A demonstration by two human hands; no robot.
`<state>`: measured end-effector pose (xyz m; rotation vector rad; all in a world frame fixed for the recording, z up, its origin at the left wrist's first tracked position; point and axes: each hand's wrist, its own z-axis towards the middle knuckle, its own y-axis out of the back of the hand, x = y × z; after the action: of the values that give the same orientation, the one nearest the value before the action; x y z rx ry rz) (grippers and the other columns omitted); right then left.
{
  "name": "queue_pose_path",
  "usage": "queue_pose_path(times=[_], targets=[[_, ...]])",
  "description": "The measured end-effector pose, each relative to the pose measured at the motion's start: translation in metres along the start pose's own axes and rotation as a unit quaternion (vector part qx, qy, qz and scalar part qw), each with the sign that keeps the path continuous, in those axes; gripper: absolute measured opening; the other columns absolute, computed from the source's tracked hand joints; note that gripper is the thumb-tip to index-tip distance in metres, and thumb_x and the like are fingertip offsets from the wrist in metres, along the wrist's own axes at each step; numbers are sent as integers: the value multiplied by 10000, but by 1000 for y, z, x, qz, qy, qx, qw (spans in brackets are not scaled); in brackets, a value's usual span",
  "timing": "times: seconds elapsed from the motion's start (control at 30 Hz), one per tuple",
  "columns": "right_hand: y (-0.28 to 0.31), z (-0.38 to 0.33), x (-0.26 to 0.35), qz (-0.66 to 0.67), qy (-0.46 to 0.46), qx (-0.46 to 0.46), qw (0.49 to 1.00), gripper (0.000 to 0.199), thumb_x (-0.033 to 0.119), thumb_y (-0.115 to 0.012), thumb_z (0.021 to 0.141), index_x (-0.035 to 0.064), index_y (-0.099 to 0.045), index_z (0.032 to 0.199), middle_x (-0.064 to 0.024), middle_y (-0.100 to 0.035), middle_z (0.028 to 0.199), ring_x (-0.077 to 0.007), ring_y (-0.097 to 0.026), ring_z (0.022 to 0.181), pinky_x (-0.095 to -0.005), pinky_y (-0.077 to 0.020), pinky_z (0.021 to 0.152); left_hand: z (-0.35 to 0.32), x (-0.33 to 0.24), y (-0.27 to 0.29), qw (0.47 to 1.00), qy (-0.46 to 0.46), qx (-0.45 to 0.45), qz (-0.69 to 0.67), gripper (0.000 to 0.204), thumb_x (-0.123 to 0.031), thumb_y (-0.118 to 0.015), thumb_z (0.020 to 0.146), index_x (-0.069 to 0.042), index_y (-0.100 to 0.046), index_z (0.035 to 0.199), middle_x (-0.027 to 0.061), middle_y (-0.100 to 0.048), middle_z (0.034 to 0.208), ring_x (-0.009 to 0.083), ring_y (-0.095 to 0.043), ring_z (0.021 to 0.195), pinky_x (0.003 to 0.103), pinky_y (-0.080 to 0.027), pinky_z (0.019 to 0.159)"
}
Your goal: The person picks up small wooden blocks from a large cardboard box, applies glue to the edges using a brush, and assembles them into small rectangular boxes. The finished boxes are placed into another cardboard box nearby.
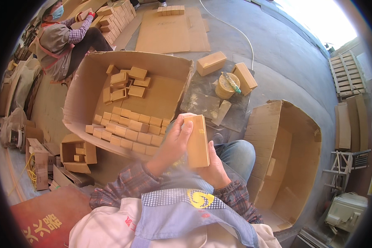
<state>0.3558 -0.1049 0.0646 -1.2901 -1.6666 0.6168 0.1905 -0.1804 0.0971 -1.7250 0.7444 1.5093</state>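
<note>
Grips an oblong wooden piece at frame centre, pinched by the left hand at its upper left and cupped by the right hand at its lower right. Has beyond it, left of centre, a cardboard box of wooden blocks, then, at upper left, a seated co-worker.

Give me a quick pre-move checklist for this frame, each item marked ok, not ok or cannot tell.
1. Wooden box supported on both sides, by left hand and right hand: ok.
2. Underside of that box free of flaws: cannot tell, it faces away.
3. Large left carton open at the top: ok.
4. Every box in that carton lined up: not ok; rows fill the near side, but a loose pile lies farther back.
5. Round tub clear on top: not ok, a green tool lies across it.
</note>
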Motion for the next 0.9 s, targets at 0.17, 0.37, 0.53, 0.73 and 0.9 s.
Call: queue_pose_path(times=[0.17, 0.37, 0.53, 0.73, 0.9], targets=[[-3, -12, 11, -27, 45, -69, 996, 612, 542, -378, 1134, 56, -477, 1493, -75, -626, 1347, -201, -655, 1177, -371, -561, 930, -4, -34, 17, 946, -177, -10, 273, 270, -224, -592, 1087, -108, -660, 1322, 115, -614, 1359, 257, -558, 1330, 391, -426, 1143], [-21, -28, 14, -121, 42, -96, 987, 573, 487, -408, 1143, 35, -482, 1488, -70, -646, 1314, -177, -680, 1132, -349, -588, 873, 8, -75, 27, 811, -332, 151, 457, 170, -104, -762, 903, -213, -784, 1031, 86, -631, 1347, 347, -528, 1393, 595, -347, 1217], [-28, -33, 14, -118, 42, -93, 988, 575, 485, -405, 1144, 32, -476, 1492, -72, -638, 1318, -171, -675, 1145, -345, -594, 890, 11, -83, 29, 781, -352, 178, 484, 94, -135, -759, 904, -206, -760, 965, 78, -648, 1317, 334, -536, 1387, 626, -322, 1230], [-28, -32, 13, -126, 41, -90, 987, 580, 465, -411, 1146, 1, -468, 1488, -87, -634, 1321, -186, -680, 1151, -354, -600, 931, 9, -87, 30, 784, -347, 178, 483, 15, -174, -749, 922, -169, -737, 930, 80, -658, 1292, 324, -548, 1368, 627, -326, 1228], [-24, -28, 11, -146, 54, -92, 984, 575, 451, -436, 1140, -31, -494, 1448, -102, -652, 1283, -180, -698, 1104, -332, -609, 904, 9, -88, 30, 780, -332, 192, 494, 60, -139, -725, 940, -115, -670, 942, 95, -634, 1252, 332, -561, 1334, 602, -337, 1229]])
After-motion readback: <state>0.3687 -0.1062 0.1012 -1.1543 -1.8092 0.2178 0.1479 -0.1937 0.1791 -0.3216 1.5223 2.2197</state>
